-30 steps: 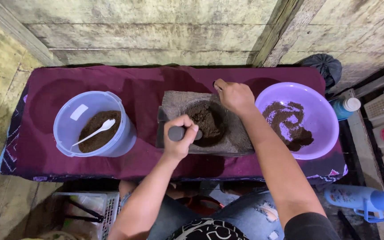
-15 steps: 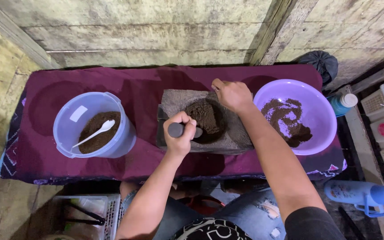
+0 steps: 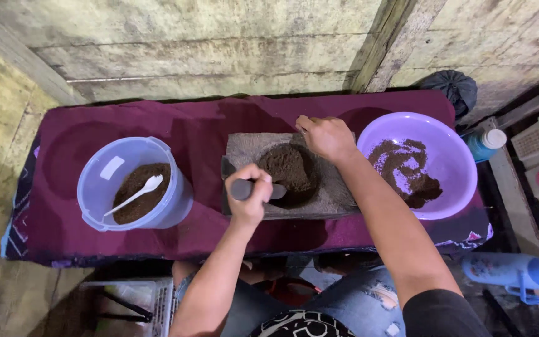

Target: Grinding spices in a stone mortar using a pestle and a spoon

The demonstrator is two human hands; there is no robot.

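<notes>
A grey stone slab (image 3: 251, 148) with a round hollow lies in the middle of a maroon-covered table (image 3: 82, 134). Dark brown powder (image 3: 287, 168) fills the hollow. My left hand (image 3: 249, 195) grips a dark stone pestle (image 3: 242, 189) lying across the slab's near left side, its tip at the powder. My right hand (image 3: 324, 135) rests on the slab's far right edge, fingers curled over the rim, holding nothing loose.
A pale blue bucket (image 3: 98, 181) with brown powder and a white spoon (image 3: 136, 193) stands at the left. A purple bowl (image 3: 450, 156) smeared with brown powder sits at the right. Blue bottles (image 3: 485, 143) and crates lie beyond the table's right end.
The view has shifted slightly. My left hand has drawn the pestle a little toward me; the right hand stays on the slab's far edge.
</notes>
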